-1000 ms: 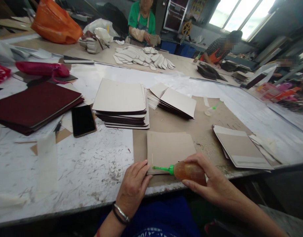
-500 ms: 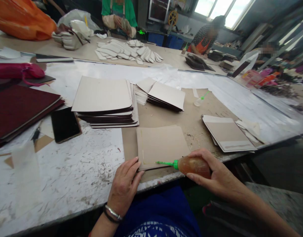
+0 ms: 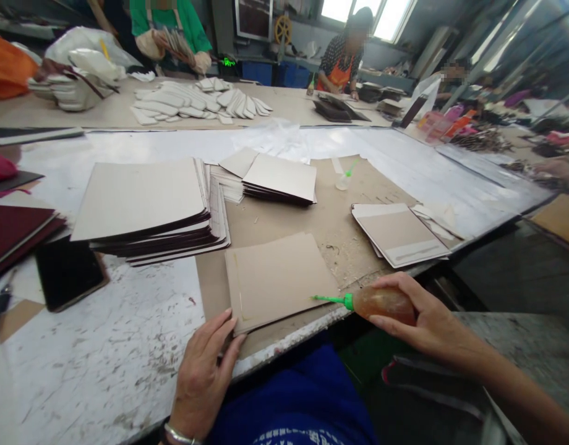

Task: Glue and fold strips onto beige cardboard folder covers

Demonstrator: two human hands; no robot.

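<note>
A beige cardboard sheet lies at the table's front edge, apparently over others, with a glossy glue line along its left side. Against its near left corner rest the outstretched fingertips of my left hand, thumb apart from the fingers. My right hand is wrapped round a squeeze bottle of amber glue, held on its side. The bottle's green nozzle points left, its tip over the sheet's right part near the front edge. Whether the tip touches the sheet I cannot tell.
Stacks of dark-edged boards and smaller boards stand behind the sheet. More boards lie right. A small green-tipped bottle is farther back. A phone lies left. Co-workers are across the table.
The glue bottle's nozzle has moved right along the sheet's front edge in my right hand. My left hand stays at the corner. The whole view has shifted.
</note>
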